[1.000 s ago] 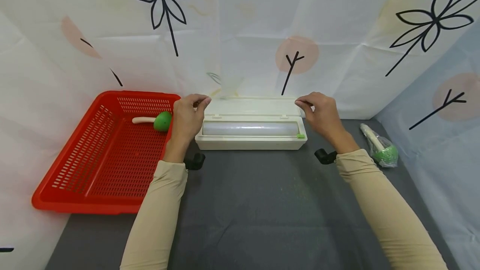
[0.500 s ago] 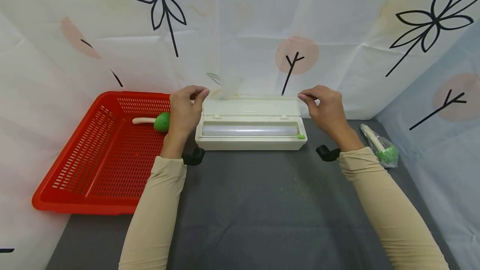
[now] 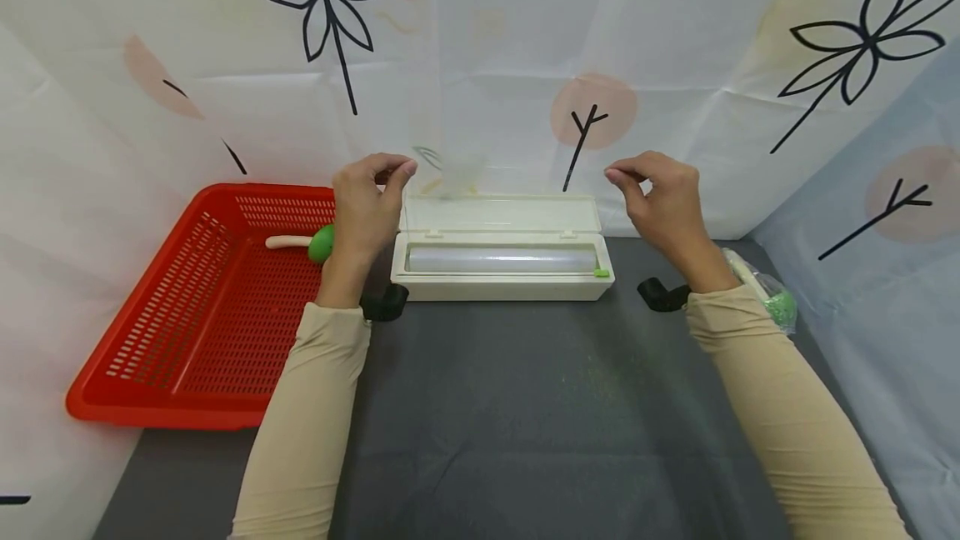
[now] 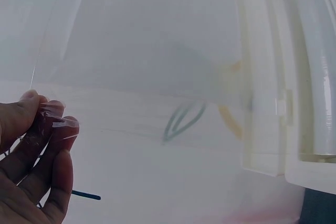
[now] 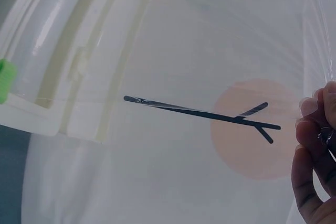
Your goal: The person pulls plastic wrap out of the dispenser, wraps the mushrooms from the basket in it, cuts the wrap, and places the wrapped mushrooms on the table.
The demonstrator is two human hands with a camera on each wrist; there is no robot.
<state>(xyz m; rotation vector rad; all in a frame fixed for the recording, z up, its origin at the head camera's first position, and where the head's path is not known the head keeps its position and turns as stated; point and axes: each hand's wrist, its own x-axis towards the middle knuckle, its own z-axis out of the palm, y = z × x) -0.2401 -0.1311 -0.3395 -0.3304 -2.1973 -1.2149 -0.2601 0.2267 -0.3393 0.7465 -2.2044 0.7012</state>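
Observation:
Clear cling film [image 4: 142, 51] stretches up from a white dispenser box [image 3: 502, 288], whose lid [image 3: 502, 215] stands raised at the back. Inside lies the film roll [image 3: 502, 260], and a green slider [image 3: 602, 272] sits at the box's right end. Above the box's left end, my left hand [image 3: 363, 211] pinches one corner of the film between thumb and fingers. My right hand [image 3: 663, 202] pinches the other corner, above and beyond the right end. Thin creases gather at the fingertips in both wrist views. In the head view the film is almost invisible.
At left stands a red perforated basket [image 3: 225, 290]; a green-headed, white-stemmed toy [image 3: 288, 242] lies in it, partly behind the left hand. A film-wrapped green and white toy [image 3: 780, 307] is partly covered by the right arm. Patterned white cloth [image 3: 495, 40] hangs behind the grey table [image 3: 510, 423].
Both hands have risen away from the box, drawing the film up, and moved slightly farther apart. Box, basket and toys stay in place; the right arm covers more of the wrapped toy.

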